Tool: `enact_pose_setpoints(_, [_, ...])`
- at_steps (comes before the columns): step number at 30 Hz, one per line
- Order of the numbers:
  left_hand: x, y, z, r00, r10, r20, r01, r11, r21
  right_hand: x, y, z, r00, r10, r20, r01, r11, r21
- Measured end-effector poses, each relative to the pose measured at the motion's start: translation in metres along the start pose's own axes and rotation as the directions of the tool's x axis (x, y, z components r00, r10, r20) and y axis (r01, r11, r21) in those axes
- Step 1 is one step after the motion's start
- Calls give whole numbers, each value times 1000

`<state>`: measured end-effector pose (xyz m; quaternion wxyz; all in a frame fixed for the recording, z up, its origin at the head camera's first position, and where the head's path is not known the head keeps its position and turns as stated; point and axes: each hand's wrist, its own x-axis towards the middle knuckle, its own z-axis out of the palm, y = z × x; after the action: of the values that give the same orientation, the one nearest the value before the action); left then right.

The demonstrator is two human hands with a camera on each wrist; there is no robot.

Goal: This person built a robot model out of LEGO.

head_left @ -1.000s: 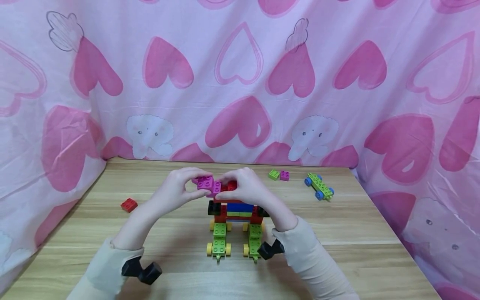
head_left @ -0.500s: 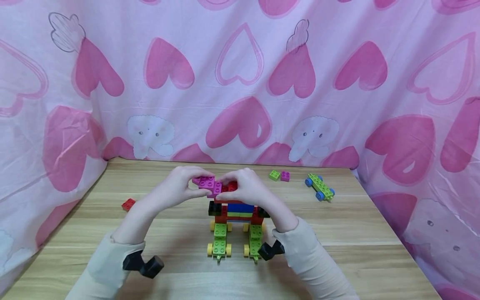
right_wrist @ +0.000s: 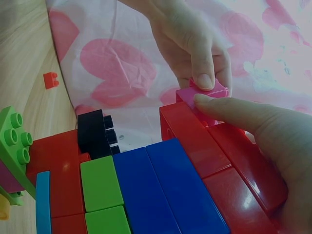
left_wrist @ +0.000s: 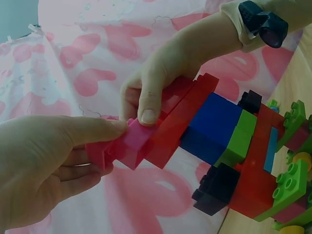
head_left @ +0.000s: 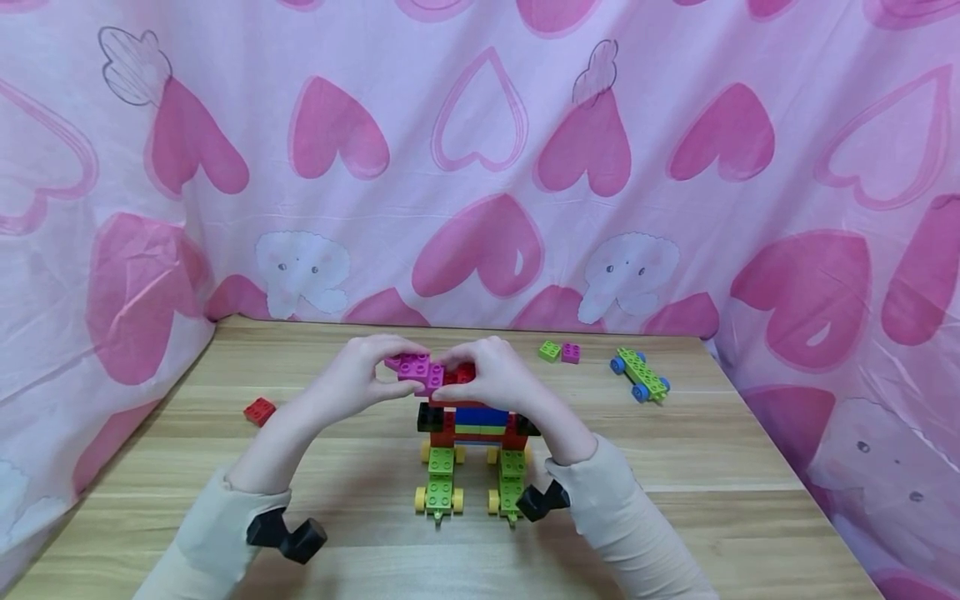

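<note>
A toy-brick build stands on two lime wheeled bases at the middle of the table. Red bricks form its top, over blue bricks, and a black brick juts from each side. Stepped pink toy bricks project from the top's left end. My left hand pinches their outer part between thumb and fingers. My right hand grips the inner pink brick where it meets the red ones, thumb on its near face. Its other fingertips are partly hidden behind the bricks.
One red brick lies at the left of the table. At the back right are a lime brick, a pink brick and a lime wheeled base with blue wheels. A heart-patterned cloth surrounds the table.
The pink bricks have tilted very slightly and shifted a little rightward within the head view. Both hands keep their grip and have hardly moved.
</note>
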<state>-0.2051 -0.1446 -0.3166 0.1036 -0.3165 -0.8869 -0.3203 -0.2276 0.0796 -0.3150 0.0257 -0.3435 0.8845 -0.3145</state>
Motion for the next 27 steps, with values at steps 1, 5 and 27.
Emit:
enact_pose_setpoints(1, [0,-1,1,1000,5,-3,-5,1000,-8,0,0,0,1000,1,0,-1,1000,-1])
enact_pose_setpoints(5, [-1,-3,2,1000,30,-8,-31,999,-30,0,0,0,1000,2,-1,-2,1000,-4])
enact_pose_setpoints(27, [-5,-17,1,977,180,-115,-190,978,-83,0,-1,0,1000,27,8,-27,999,-18])
